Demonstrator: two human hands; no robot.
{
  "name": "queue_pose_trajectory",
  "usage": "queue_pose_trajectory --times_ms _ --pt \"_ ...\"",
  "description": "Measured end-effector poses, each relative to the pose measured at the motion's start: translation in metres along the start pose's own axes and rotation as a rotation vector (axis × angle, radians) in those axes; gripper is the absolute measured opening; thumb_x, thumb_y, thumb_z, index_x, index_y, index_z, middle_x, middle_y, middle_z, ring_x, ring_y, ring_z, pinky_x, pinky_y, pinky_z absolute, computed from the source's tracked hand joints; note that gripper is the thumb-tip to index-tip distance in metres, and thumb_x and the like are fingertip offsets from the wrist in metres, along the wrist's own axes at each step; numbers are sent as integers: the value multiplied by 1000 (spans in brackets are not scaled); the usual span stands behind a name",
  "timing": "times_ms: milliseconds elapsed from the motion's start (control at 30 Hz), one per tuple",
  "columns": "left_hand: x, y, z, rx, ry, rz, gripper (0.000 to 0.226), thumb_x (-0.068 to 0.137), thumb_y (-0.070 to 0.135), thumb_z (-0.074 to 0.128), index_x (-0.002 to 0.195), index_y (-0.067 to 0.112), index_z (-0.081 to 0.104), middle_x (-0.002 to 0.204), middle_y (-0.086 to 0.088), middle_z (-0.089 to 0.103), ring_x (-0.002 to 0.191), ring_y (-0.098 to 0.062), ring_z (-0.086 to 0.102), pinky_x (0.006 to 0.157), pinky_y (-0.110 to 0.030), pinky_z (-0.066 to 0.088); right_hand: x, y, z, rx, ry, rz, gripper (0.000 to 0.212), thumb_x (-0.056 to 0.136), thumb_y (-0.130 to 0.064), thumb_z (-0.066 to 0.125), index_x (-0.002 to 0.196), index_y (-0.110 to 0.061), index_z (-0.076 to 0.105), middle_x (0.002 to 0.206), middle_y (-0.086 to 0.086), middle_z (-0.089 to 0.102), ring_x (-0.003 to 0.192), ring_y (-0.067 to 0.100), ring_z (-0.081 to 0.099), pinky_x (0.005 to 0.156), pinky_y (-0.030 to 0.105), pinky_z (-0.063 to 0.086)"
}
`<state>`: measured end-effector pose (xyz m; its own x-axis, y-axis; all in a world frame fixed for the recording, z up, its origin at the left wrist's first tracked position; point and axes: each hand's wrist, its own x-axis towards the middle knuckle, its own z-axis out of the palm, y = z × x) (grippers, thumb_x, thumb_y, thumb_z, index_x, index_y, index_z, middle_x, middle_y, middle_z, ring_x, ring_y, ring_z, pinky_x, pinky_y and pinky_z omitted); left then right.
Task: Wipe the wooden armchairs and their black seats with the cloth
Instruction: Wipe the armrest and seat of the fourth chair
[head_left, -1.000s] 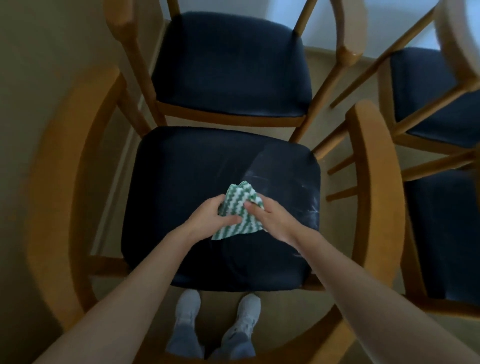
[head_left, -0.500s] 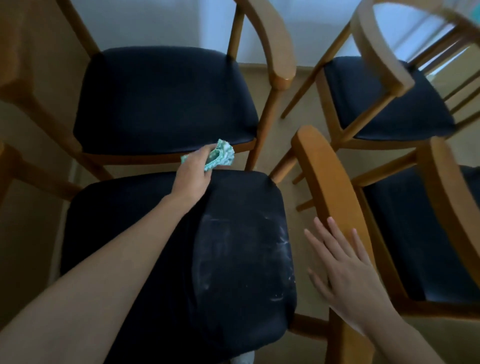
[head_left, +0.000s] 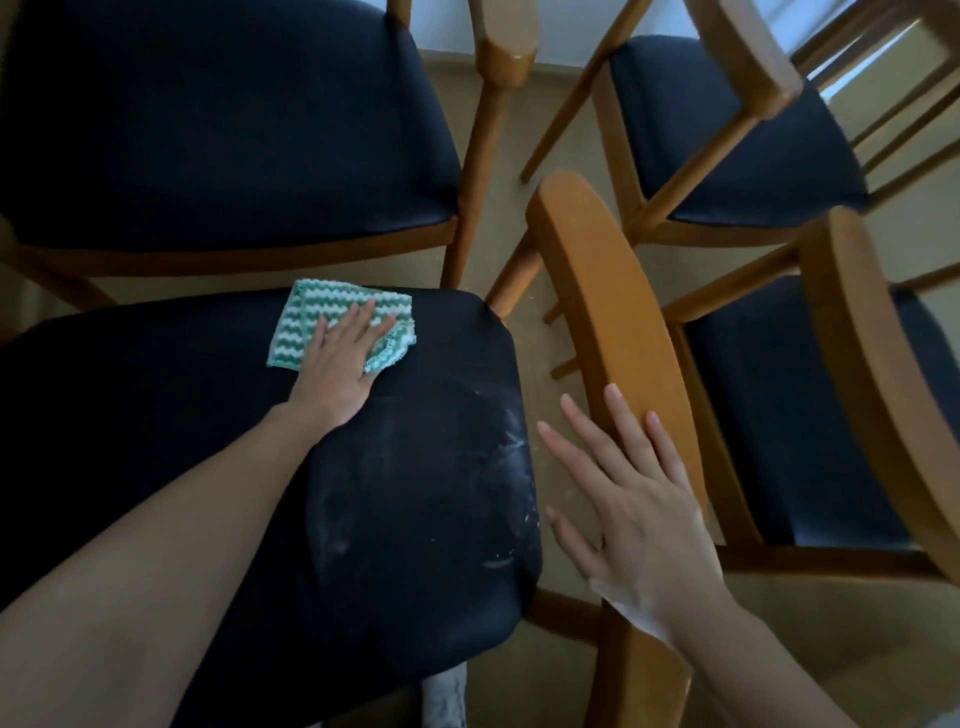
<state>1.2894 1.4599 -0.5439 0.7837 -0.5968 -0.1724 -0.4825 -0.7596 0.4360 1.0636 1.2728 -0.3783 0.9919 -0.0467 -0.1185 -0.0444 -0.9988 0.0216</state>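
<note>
A green and white zigzag cloth (head_left: 301, 322) lies spread flat on the far edge of the nearest black seat (head_left: 415, 467). My left hand (head_left: 340, 358) presses on the cloth with straight fingers. The seat shows pale dusty smears on its right half. My right hand (head_left: 634, 493) rests flat with spread fingers on this chair's right wooden armrest (head_left: 608, 301).
Three more wooden armchairs with black seats crowd around: one straight ahead (head_left: 218, 130), one at the far right (head_left: 727, 135), one at the near right (head_left: 810, 405). Beige floor (head_left: 524, 119) shows in the narrow gaps. A light shoe (head_left: 444, 696) peeks out under the seat.
The cloth, bunched in my left hand half a second ago, now lies spread flat on the seat under that palm. My right hand has settled on the armrest after letting the cloth go.
</note>
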Motion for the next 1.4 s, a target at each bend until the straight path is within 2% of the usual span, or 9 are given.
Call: queue_pose_trajectory --times_ms 267,467,567,633,800,933,1100,1233,1400 --pt "-140 28 34 -100 -82 -11 82 93 11 51 144 27 -11 152 8 -19 140 -7 -20 107 -26 -27 -1 3 1 61 42 -36 52 91 -43 36 141 -27 35 151 3 31 144 22 3 117 38 -4" --pt "-236 44 74 -9 -212 59 113 71 11 76 150 33 -2 158 4 -13 144 -12 -13 113 -37 -13 -33 -22 3 59 64 81 58 90 -46 33 143 -23 33 152 9 29 143 27 6 114 37 -3" --pt "-247 40 61 178 -247 217 109 87 11 58 136 40 -36 147 7 -38 138 -20 -30 110 -37 -23 -64 -38 9 93 70 112 56 90 -44 33 142 -22 35 152 9 28 144 27 7 116 41 0" --pt "-258 40 46 294 -469 329 97 94 6 38 126 39 -46 140 5 -46 130 -21 -40 107 -38 -29 -71 -42 9 125 82 147 55 90 -42 36 142 -22 36 152 8 28 144 24 4 116 40 0" --pt "-280 36 38 448 -727 590 76 95 0 31 144 29 -19 144 4 -36 134 -19 -34 114 -46 -17 -71 -48 10 139 74 185 55 90 -41 41 141 -21 39 152 8 29 144 24 5 116 43 5" --pt "-274 45 29 379 -743 554 67 96 3 33 151 27 3 151 7 -24 136 -13 -29 112 -40 -22 -72 -46 9 144 69 193 56 89 -41 41 142 -22 38 152 7 29 143 21 3 116 39 0" --pt "-238 66 1 -304 -555 117 48 99 15 42 144 27 32 143 3 44 133 -11 37 112 -19 17 -60 -35 0 196 119 217 59 89 -39 44 144 -23 32 155 3 16 143 14 -3 115 39 1" --pt "-167 66 -41 -552 -306 -39 47 98 27 47 143 24 37 133 -4 56 121 -20 53 102 -30 40 -28 -17 -10 172 80 174 61 92 -38 49 147 -27 26 154 -4 -2 142 15 -13 114 38 -4" --pt "-53 36 -89 -526 183 -100 49 93 18 47 141 13 38 132 -12 55 120 -26 52 98 -31 38 22 5 -13 99 -21 7 59 88 -52 29 144 -33 27 155 4 18 144 20 -4 115 31 -13"
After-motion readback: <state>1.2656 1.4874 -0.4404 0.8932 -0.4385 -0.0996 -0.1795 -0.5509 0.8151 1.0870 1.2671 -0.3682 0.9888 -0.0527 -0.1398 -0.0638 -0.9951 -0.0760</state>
